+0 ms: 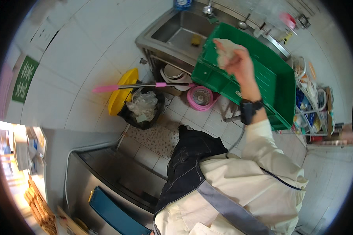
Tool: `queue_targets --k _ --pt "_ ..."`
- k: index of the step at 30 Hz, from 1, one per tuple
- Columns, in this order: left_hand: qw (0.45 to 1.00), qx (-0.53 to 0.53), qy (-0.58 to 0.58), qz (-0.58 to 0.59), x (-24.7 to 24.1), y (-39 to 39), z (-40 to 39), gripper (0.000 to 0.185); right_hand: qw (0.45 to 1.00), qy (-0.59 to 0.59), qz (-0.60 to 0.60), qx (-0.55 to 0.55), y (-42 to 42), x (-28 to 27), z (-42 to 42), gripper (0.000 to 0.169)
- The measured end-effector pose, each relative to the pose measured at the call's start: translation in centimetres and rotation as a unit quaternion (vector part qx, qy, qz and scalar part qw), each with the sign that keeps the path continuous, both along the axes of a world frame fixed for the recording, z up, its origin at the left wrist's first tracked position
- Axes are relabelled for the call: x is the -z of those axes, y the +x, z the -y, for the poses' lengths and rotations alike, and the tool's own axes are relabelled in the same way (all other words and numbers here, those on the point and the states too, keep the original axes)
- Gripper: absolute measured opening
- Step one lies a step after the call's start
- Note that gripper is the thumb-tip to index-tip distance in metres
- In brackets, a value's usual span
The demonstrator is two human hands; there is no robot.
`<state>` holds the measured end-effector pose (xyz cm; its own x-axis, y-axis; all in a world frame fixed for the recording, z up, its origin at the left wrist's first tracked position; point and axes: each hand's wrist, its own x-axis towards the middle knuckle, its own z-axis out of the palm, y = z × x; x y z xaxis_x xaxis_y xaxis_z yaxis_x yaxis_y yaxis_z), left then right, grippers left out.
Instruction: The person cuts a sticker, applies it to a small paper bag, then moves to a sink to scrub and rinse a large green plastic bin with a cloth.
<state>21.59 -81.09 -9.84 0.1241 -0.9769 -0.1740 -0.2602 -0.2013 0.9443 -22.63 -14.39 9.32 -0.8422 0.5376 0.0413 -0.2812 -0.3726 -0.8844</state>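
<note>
My right hand, with a black watch on the wrist, is raised over the near rim of a large green plastic crate. Its fingers hold a crumpled whitish cloth. The crate sits tilted across the right part of a stainless steel sink. Of my left hand, only a sliver of fingers shows at the bottom edge. It is beside the end of a teal plastic tray on a steel surface; its grip is hidden.
A yellow sponge lies in the sink below the tap. On the tiled floor stand a lined bin with a yellow lid and a pink mop bucket. A mop handle crosses above them. A wire rack stands right.
</note>
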Motion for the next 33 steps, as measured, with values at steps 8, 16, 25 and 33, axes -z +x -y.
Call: queue_targets --k 8,16,25,33 --pt "0.969 0.089 -0.139 0.185 -7.2 -9.5 0.9 0.036 0.821 0.387 0.305 0.287 19.5 1.5 -24.7 0.039" --pt "0.795 0.604 -0.053 -0.016 -13.5 -36.0 -18.1 0.049 0.730 0.318 0.596 0.104 27.6 5.1 -37.6 0.040" --pt "0.269 0.860 0.426 0.083 -11.3 -46.2 -53.1 0.076 0.648 0.537 0.519 -0.146 27.6 6.9 -39.0 0.025" --pt "0.466 0.834 0.290 0.057 -12.6 -51.7 -58.1 0.098 0.786 0.359 0.499 -0.064 20.9 8.6 -28.4 0.021"
